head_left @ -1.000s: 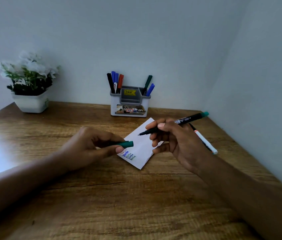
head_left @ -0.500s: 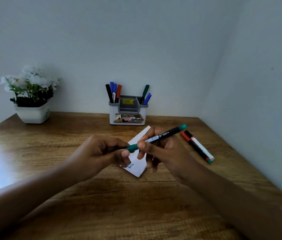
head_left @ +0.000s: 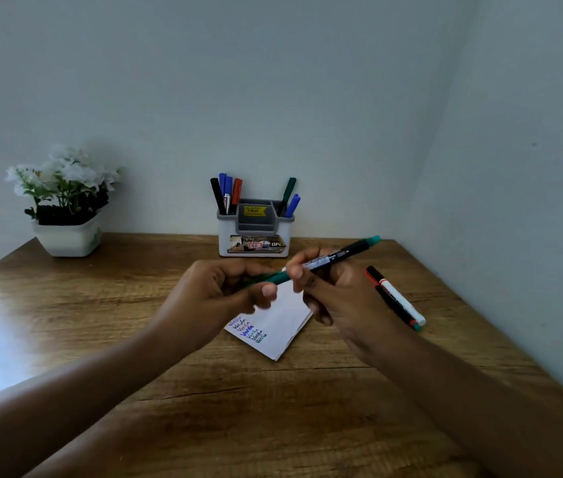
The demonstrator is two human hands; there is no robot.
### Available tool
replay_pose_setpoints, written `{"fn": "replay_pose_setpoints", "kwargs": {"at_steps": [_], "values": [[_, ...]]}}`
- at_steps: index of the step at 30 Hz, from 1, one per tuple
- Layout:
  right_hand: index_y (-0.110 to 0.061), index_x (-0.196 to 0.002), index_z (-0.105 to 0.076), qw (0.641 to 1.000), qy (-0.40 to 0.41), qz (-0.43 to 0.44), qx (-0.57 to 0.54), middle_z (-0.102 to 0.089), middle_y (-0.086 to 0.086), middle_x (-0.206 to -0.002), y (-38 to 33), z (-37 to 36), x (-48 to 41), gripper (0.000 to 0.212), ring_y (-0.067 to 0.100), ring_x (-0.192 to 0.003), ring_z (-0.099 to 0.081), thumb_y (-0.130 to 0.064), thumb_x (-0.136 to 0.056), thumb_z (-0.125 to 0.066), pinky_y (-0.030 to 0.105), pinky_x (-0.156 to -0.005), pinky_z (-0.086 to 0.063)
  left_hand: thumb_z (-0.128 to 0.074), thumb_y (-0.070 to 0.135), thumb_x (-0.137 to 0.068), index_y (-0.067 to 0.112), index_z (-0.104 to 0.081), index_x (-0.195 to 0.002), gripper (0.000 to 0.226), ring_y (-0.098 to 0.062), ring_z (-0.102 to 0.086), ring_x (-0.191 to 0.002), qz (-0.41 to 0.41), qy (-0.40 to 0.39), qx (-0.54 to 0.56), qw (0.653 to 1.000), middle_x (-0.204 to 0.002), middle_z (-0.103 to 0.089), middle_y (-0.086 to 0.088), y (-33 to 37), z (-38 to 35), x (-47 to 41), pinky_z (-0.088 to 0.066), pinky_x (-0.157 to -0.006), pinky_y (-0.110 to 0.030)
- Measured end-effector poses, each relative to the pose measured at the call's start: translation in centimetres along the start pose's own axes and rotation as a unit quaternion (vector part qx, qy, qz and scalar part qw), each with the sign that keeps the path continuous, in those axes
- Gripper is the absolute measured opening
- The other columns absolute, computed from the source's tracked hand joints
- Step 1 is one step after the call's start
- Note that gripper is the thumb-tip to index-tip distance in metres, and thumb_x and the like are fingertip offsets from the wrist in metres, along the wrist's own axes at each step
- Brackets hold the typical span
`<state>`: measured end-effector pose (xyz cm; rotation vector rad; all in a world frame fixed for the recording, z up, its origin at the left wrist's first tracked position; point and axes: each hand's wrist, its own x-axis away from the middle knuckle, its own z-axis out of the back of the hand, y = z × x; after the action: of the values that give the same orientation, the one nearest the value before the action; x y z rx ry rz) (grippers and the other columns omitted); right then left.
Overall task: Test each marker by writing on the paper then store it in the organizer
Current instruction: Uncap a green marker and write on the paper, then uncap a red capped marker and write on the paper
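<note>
1. Pale grey walls [head_left: 273, 81] meet in a corner at the far right
2. A brown wood-grain table [head_left: 100, 322] fills the near half of the view; bright light glares on its left edge
3. A white square plastic pot of white flowers [head_left: 67, 232] stands at the far left of the table, against the wall
4. A white and grey plastic desk organizer [head_left: 224, 232] stands at the far middle, well apart from the pot; a yellow price sticker sits on its grey centre part
5. The right hand [head_left: 338, 298] is raised above the table, right of centre; its fingers are curled round the barrel of the marker
6. The left hand [head_left: 211, 291] is raised just left of it, slightly blurred; thumb and curled fingers pinch the marker's green cap
7. A folded white paper sheet [head_left: 280, 326] lies on the table under both hands; short lines of red, blue and green writing show at its near left corner
8. The black marker with green ends [head_left: 328, 260] slants from the left hand up to the far right; whether its cap is fully seated I cannot tell
9. A white-barrelled marker with black cap [head_left: 402, 301] and a black marker [head_left: 391, 305] lie touching, side by side, at the right of the table
10. Stored markers stand upright: black, two blue and red [head_left: 226, 194] in the left compartment; green and blue [head_left: 288, 198] in the right
</note>
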<state>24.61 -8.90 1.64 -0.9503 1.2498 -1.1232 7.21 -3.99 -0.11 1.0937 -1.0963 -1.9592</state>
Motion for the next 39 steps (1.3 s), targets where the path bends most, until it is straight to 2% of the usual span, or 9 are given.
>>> {"fn": "replay_pose_setpoints", "kwargs": {"at_steps": [5,7,10,14,17,24,31,34,39], "values": [[-0.021,-0.089,-0.054,0.99,0.118,0.072,-0.008,-0.058,-0.002,-0.079,-3.1,3.6,-2.7,0.014,0.01,-0.076,-0.06,-0.032,-0.093,-0.047,0.026,-0.055,-0.053,-0.072,0.041,-0.068,0.027,-0.063,-0.12,0.055,-0.006,-0.065,-0.108,0.009,0.094,0.011,0.995,-0.116,-0.069,0.009,-0.5,1.4,-3.0,-0.052,-0.09,-0.028],[-0.023,-0.093,-0.049,0.993,0.081,0.081,0.028,-0.063,0.002,-0.088,-4.4,5.4,-4.8,0.014,0.018,-0.089,-0.066,-0.035,-0.096,-0.041,0.037,-0.064,-0.058,-0.073,0.032,-0.077,0.028,-0.049,-0.136,0.064,-0.013,-0.053,-0.124,0.036,0.139,-0.011,0.99,-0.137,-0.055,0.006,-1.8,1.8,-5.2,-0.046,-0.098,-0.033],[-0.021,-0.093,-0.049,0.983,0.033,0.051,0.176,-0.067,0.006,-0.079,-5.6,7.3,-9.0,0.018,0.019,-0.075,-0.068,-0.037,-0.097,-0.042,0.04,-0.067,-0.058,-0.074,0.019,-0.083,0.029,-0.026,-0.149,0.082,-0.027,-0.033,-0.14,0.1,0.181,-0.028,0.978,-0.156,-0.029,-0.006,-4.2,1.6,-8.6,-0.038,-0.108,-0.046],[-0.014,-0.086,-0.068,0.85,0.027,0.047,0.524,-0.059,0.001,-0.061,-6.7,8.0,-15.7,0.035,0.015,-0.05,-0.055,-0.043,-0.092,-0.05,0.026,-0.055,-0.046,-0.077,0.017,-0.08,0.025,-0.008,-0.154,0.101,-0.033,-0.026,-0.144,0.145,0.204,-0.003,0.968,-0.16,-0.02,-0.012,-7.1,1.1,-12.3,-0.031,-0.114,-0.05],[-0.015,-0.092,-0.072,0.749,-0.007,0.04,0.661,-0.054,-0.002,-0.06,-7.7,7.2,-19.1,0.032,0.014,-0.048,-0.05,-0.043,-0.088,-0.057,0.024,-0.054,-0.04,-0.078,0.013,-0.079,0.022,-0.004,-0.154,0.106,-0.031,-0.029,-0.143,0.137,0.207,-0.004,0.969,-0.159,-0.024,-0.011,-8.4,0.7,-13.6,-0.032,-0.114,-0.046],[-0.003,-0.115,-0.064,0.654,-0.084,0.001,0.752,-0.064,0.012,-0.115,-8.1,4.1,-23.2,0.031,0.02,-0.086,-0.051,-0.02,-0.089,-0.062,0.026,-0.058,-0.039,-0.067,0.007,-0.088,0.02,-0.006,-0.154,0.091,-0.029,-0.042,-0.136,0.127,0.186,-0.066,0.972,-0.154,-0.035,-0.009,-9.7,0.6,-13.9,-0.041,-0.106,-0.041],[-0.011,-0.116,-0.063,0.691,-0.137,0.018,0.71,-0.062,0.012,-0.116,-4.3,3.2,-24.6,0.03,0.023,-0.094,-0.059,-0.007,-0.086,-0.062,0.027,-0.069,-0.045,-0.068,0.009,-0.088,0.018,-0.01,-0.153,0.088,-0.028,-0.043,-0.135,0.124,0.186,-0.087,0.971,-0.153,-0.036,-0.008,-9.8,0.6,-14.0,-0.043,-0.104,-0.041],[-0.009,-0.112,-0.064,0.735,-0.09,0.046,0.67,-0.061,0.012,-0.118,-3.4,4.1,-24.7,0.028,0.025,-0.106,-0.057,-0.006,-0.083,-0.063,0.031,-0.084,-0.045,-0.068,0.009,-0.088,0.018,-0.009,-0.153,0.088,-0.029,-0.043,-0.135,0.123,0.183,-0.091,0.971,-0.153,-0.036,-0.009,-9.8,0.6,-14.0,-0.042,-0.105,-0.041],[-0.01,-0.101,-0.068,0.814,0.052,0.138,0.562,-0.067,0.007,-0.108,-4.1,6.6,-20.6,0.017,0.02,-0.099,-0.06,-0.011,-0.085,-0.063,0.027,-0.082,-0.045,-0.069,0.011,-0.088,0.018,-0.009,-0.153,0.09,-0.03,-0.043,-0.135,0.129,0.183,-0.082,0.971,-0.153,-0.036,-0.009,-9.8,0.6,-13.9,-0.042,-0.106,-0.043]]}}
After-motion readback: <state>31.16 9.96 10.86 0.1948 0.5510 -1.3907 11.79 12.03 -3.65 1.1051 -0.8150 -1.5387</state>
